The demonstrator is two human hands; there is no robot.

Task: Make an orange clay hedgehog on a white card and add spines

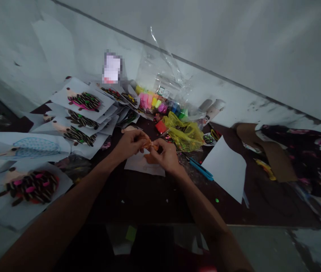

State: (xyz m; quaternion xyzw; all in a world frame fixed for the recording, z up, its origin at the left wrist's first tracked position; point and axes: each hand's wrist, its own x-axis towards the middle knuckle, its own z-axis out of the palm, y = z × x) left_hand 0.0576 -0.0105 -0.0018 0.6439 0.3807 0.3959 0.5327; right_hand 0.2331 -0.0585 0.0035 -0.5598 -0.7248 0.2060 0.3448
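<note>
Above a small white sheet of paper (142, 165), my left hand (130, 144) and my right hand (166, 155) meet with fingertips pinched. Between them is a small piece of orange modelling clay (149, 145), partly covered by the fingers. An orange patch (151, 159) of the same colour lies on the paper, just under my right hand. Right of that hand rests a blue-handled tool (201, 169), possibly scissors. A yellow plastic bag (184, 132) sits crumpled behind the hands, beside a red block (160, 126).
Stacked papers with clay hedgehogs (83, 101) fill the left side, with another hedgehog sheet (33, 185) nearer. A clear bag of colourful clay (160, 102) leans against the wall. Right are a white sheet (228, 166), brown cardboard (279, 160) and dark floral cloth (296, 138).
</note>
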